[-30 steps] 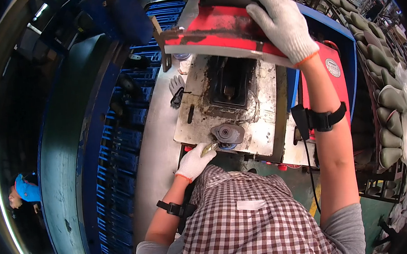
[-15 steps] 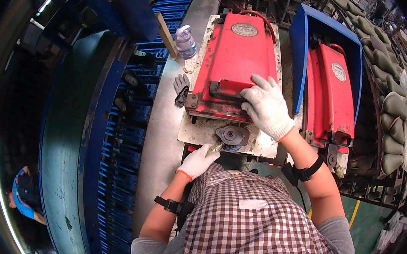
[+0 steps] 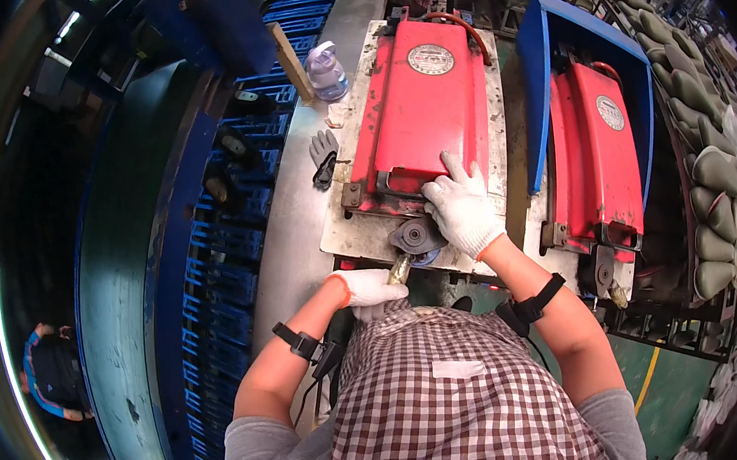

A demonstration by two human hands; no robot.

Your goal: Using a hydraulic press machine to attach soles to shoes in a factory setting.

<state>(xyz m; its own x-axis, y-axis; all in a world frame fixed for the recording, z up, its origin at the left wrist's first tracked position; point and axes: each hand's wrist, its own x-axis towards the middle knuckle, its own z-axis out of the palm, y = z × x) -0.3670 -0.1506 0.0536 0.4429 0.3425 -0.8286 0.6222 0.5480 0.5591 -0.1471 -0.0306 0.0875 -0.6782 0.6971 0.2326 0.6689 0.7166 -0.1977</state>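
Observation:
In front of me stands a machine with a long red cover (image 3: 432, 108) on a pale, stained base plate (image 3: 347, 232). At its near end is a grey round pivot (image 3: 414, 236) with a short, yellowish lever handle (image 3: 400, 269) pointing toward me. My left hand (image 3: 369, 287), in a white glove, is closed around the handle's lower end. My gloved right hand (image 3: 466, 212) rests on the red cover's near right edge, fingers apart and pressed on its front lip. Part of its fingertips is hidden there.
A second red machine (image 3: 593, 151) stands at the right inside a blue hood (image 3: 538, 116). On the metal ledge at left lie a grey glove (image 3: 323, 157) and a clear jug (image 3: 327, 72). Insole-like pieces (image 3: 713, 228) fill a far-right rack. A person (image 3: 49, 371) is at far left.
The lever handle has swung to point more toward me, with my left hand lower around its end. My right hand has shifted slightly left and down along the cover's edge.

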